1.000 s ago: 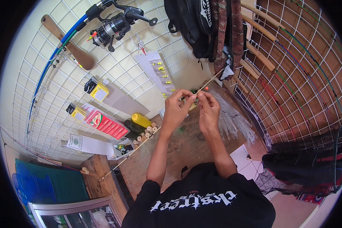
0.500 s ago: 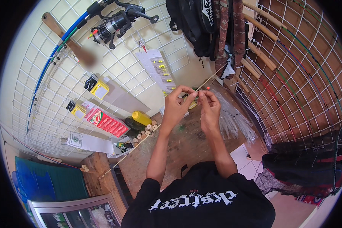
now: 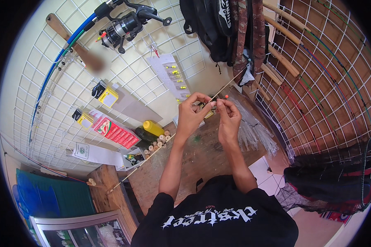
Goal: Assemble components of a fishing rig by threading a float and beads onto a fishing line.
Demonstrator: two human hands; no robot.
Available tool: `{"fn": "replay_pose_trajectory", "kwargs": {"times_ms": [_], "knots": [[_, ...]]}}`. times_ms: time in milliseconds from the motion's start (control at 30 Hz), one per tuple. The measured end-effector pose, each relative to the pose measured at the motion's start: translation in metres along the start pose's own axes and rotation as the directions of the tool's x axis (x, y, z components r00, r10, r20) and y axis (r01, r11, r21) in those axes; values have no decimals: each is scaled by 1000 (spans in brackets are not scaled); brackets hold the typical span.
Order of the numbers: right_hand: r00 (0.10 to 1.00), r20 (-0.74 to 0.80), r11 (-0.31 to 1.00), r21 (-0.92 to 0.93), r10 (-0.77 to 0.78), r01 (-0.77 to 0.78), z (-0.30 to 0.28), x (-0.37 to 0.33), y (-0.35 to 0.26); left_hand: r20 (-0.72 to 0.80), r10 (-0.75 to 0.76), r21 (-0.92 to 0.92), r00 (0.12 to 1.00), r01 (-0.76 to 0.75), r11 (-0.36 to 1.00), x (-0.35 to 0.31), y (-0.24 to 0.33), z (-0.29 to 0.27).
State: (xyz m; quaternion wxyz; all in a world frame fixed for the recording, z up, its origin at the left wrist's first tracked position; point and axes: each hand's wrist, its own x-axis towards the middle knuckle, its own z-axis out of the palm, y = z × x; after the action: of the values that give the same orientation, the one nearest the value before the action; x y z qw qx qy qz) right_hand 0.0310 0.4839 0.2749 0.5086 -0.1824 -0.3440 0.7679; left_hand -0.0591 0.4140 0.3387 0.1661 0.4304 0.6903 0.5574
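A thin, pale yellow rod (image 3: 145, 161) slants from the wooden ledge at lower left up to the hanging bags, passing behind my left hand (image 3: 191, 117). My left thumb and index finger are closed on it near its upper part. Beside them, fingertips almost touching, my right hand (image 3: 228, 121) is closed in a pinch. A small orange-tipped piece (image 3: 226, 96) pokes out just above the right fingers; its lower end is hidden, so whether they grip it or a fine line is unclear. Below both hands lies a worn wooden tabletop (image 3: 193, 164).
Clear plastic sleeves (image 3: 251, 127) lie at the table's right. Wooden cylinders (image 3: 160, 142), a yellow bottle (image 3: 153, 128) and a small box (image 3: 132, 158) stand left. A white wire grid carries a fishing reel (image 3: 125, 26) and packets; wooden-handled rods (image 3: 284, 59) hang right.
My right hand has shifted very slightly right, its fingers turning a little, and the orange-tipped piece has moved slightly with it. The left hand and the rod look unchanged.
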Motion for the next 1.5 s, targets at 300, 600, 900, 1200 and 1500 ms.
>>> {"fn": "replay_pose_trajectory", "kwargs": {"times_ms": [300,600,900,1200,1500], "knots": [[999,-51,996,92,18,-13,-4,-1,6,0,-2,-98,1000,2,995,-1,0,1],[1000,12,1000,8,27,-27,-4,-2,2,11,-12,-106,1000,13,994,-1,-2,0],[971,221,992,68,91,-109,-6,5,-9,76,-39,-156,996,51,986,-2,5,-5],[911,413,974,-210,4,91,-20,15,-21,131,-37,-295,991,75,952,-3,13,-7],[905,414,940,-258,-102,224,-21,16,-27,121,-24,-262,992,56,963,-2,9,-5]]}}
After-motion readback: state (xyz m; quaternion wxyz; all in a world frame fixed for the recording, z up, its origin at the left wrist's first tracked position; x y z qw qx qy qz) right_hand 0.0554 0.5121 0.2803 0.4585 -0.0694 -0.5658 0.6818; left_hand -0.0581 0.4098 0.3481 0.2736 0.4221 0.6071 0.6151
